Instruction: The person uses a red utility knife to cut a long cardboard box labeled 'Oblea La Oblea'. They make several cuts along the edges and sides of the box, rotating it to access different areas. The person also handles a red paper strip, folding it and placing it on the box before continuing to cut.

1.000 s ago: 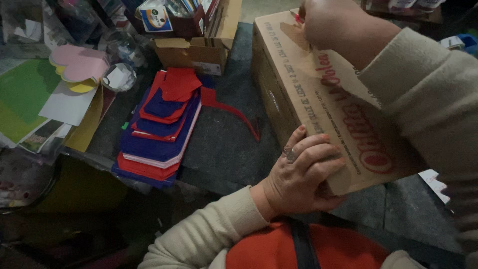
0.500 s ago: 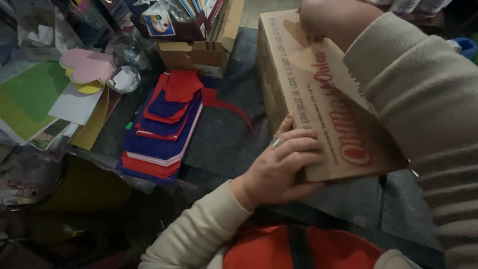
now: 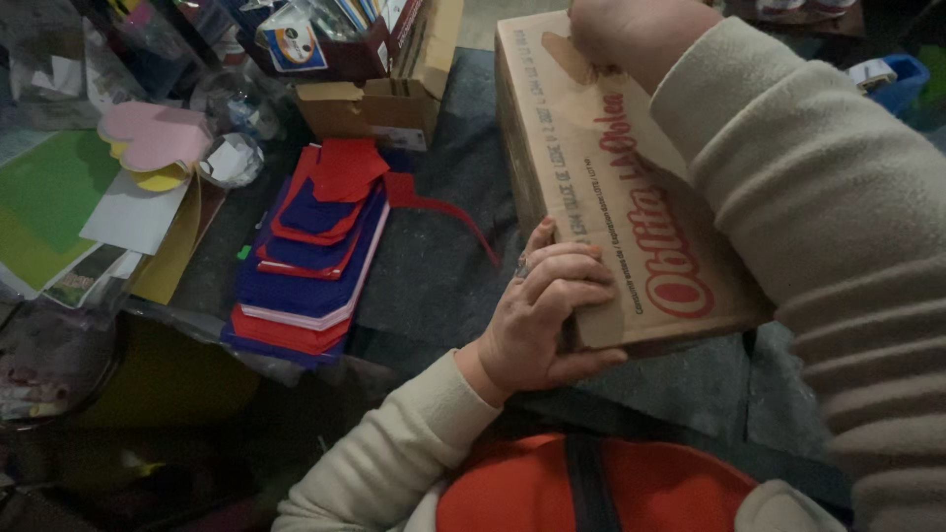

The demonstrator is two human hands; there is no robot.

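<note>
Open strip of dark table (image 3: 434,276) between cardboard box (image 3: 621,197) and stack of red and blue felt pieces (image 3: 305,256), crossed only by a thin red strip (image 3: 443,209). Blocked at 12 o'clock by small open carton (image 3: 379,108) and clutter. Hemmed at 9 o'clock by paper sheets (image 3: 89,207). Box gripped by left hand (image 3: 542,315) at 6 o'clock, right hand (image 3: 631,34) at 12.

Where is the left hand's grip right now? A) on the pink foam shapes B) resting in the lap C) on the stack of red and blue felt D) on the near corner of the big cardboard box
D: the left hand wraps its fingers over the near corner of the cardboard box, apart from the felt stack.
</note>
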